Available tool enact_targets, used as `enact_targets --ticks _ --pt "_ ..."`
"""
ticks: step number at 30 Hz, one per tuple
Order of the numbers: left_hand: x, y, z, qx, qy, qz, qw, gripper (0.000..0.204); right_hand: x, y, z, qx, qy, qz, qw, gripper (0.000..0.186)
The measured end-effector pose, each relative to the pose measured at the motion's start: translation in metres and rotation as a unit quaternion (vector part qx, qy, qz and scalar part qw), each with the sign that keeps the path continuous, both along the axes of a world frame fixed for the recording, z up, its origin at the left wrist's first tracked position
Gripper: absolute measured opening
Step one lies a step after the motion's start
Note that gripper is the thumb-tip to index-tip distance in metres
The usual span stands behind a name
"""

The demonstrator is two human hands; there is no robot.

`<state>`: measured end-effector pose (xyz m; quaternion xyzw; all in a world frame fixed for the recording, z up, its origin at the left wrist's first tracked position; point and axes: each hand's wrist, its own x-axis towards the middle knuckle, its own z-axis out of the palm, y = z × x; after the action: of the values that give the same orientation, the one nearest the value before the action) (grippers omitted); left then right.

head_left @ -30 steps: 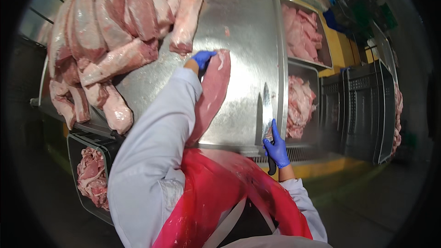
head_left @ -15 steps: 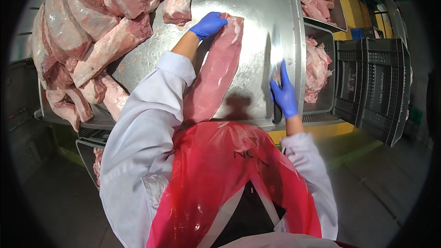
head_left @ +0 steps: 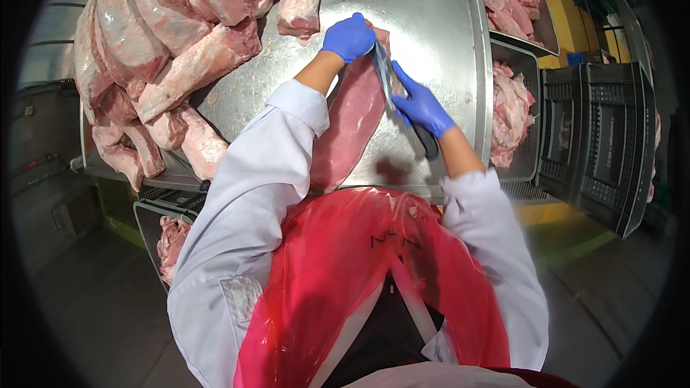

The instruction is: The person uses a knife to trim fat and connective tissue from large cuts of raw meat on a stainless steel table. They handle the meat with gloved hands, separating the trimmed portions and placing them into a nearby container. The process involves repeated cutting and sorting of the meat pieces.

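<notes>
A long, pale pink strip of meat [head_left: 350,115] lies on the metal table [head_left: 273,111], its near end close to my red apron. Its far end is gripped by my left hand [head_left: 349,37], blue-gloved and closed around the edge. In my right hand [head_left: 424,105], also blue-gloved, is a knife [head_left: 383,72] with a dark handle. The blade slants away over the strip's right side, and its tip reaches up close to my left fingers. Whether the edge is cutting in cannot be made out.
Large fatty meat slabs [head_left: 129,29] are heaped on the table's left. Beyond its right edge stand a crate of pale trimmings [head_left: 512,118], a tray of pink meat pieces [head_left: 509,0] and stacked black crates [head_left: 593,136]. Another bin with trimmings [head_left: 171,244] sits low at left.
My right hand has brought the knife left and away from me, from beside the meat onto it. My left hand still grips the far end. The whole view has shifted slightly.
</notes>
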<state>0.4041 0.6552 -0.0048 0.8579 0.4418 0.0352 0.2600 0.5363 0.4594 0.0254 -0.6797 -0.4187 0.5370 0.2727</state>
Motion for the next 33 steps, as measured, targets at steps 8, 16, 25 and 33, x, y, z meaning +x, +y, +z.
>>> enact_targets --ticks 8,16,25,33 --pt "0.045 -0.025 0.049 0.16 0.0 -0.124 0.979 0.039 0.028 0.063 -0.069 -0.037 0.063 0.035 0.997 0.065" --pt "-0.246 -0.05 0.197 0.145 -0.16 0.14 0.966 0.044 -0.006 -0.135 -0.022 -0.075 0.147 0.064 0.984 0.082" --pt "-0.707 -0.332 0.115 0.056 0.308 0.544 0.778 0.047 0.009 -0.077 -0.034 0.064 -0.101 0.208 0.971 0.081" --pt "-0.204 -0.291 -0.014 0.164 -0.026 0.206 0.965 0.081 -0.053 -0.022 -0.086 0.223 -0.239 0.239 0.914 0.077"
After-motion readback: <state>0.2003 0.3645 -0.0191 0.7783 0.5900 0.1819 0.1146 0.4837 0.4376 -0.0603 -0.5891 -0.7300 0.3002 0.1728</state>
